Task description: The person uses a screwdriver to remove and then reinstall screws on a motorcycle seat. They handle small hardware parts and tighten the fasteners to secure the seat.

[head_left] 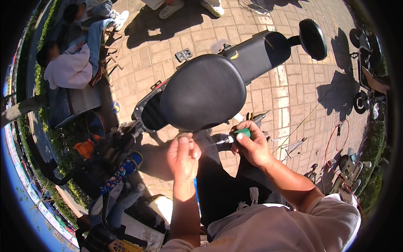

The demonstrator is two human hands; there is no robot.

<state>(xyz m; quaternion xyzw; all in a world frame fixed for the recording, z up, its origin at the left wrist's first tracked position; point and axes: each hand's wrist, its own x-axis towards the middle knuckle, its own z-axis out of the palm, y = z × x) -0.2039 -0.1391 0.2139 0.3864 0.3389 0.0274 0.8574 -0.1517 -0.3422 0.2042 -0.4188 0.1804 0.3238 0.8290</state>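
In my right hand (254, 145) is a small green piece with a white collar and a clear, pointed tip (225, 140); its exact kind I cannot make out. The fingers wrap round the green end, and the tip points left toward my other hand. My left hand (183, 153) is raised, palm toward me, with fingers curled in and pressed together; anything between them is too small or blurred to see. Just beyond both hands sits a rounded black cushion (203, 90) on a scooter, whose longer black seat (260, 54) stretches away to the right.
A black mirror (312, 39) juts out at the far right. Two people (71, 69) sit at the left; another person's shoes (172, 9) show at the top. A red cable (329, 155) and metal parts (291, 148) lie on the brick paving at right. An orange object (86, 147) is at left.
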